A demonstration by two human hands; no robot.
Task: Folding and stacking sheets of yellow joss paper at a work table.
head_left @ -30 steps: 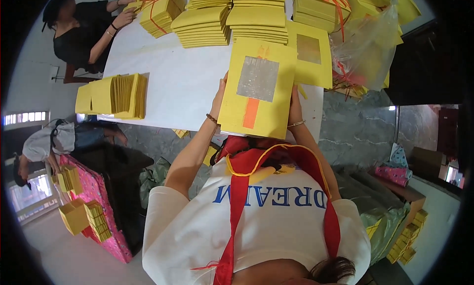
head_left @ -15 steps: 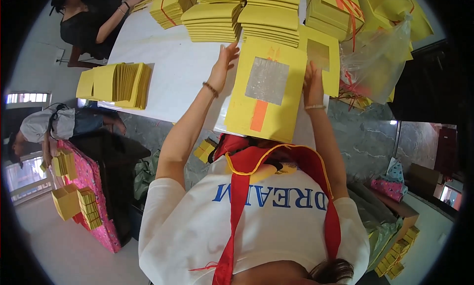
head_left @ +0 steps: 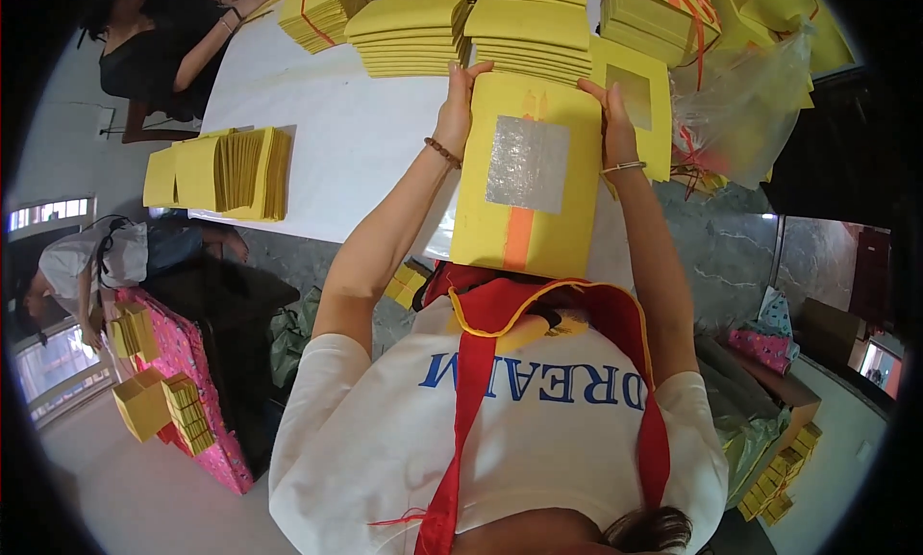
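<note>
White tabletop [head_left: 356,161] stretches out ahead of me, and beyond it the floor looks like grey stone. I hold a stack of yellow paper sheets [head_left: 529,175] with both hands, its top sheet showing a square of silver foil above a short orange stripe. My left hand [head_left: 460,103] grips the stack's left edge near the far corner, fingers wrapped over the top, with a beaded bracelet on that wrist. My right hand [head_left: 613,113] clamps the right edge at about the same height, a thin bangle on that wrist. The 2 hands are apart, 1 on each side of the stack, which lies over the near edge of the table between my forearms. Just beyond it sit several taller piles of yellow paper [head_left: 481,21] in a row, and another sheet with a foil square [head_left: 639,108] lies just beside my right hand. To the right there is a clear plastic bag [head_left: 745,103] next to bundles tied with red string [head_left: 663,12]. On the table's left end, a fanned pile of yellow sheets [head_left: 226,170] lies well apart from me. At the far left corner another person in black [head_left: 159,50] rests hands on a tied bundle [head_left: 312,12]. Down on the floor to the left, someone in a white top [head_left: 91,262] crouches near a pink box [head_left: 192,391] with yellow packets.
</note>
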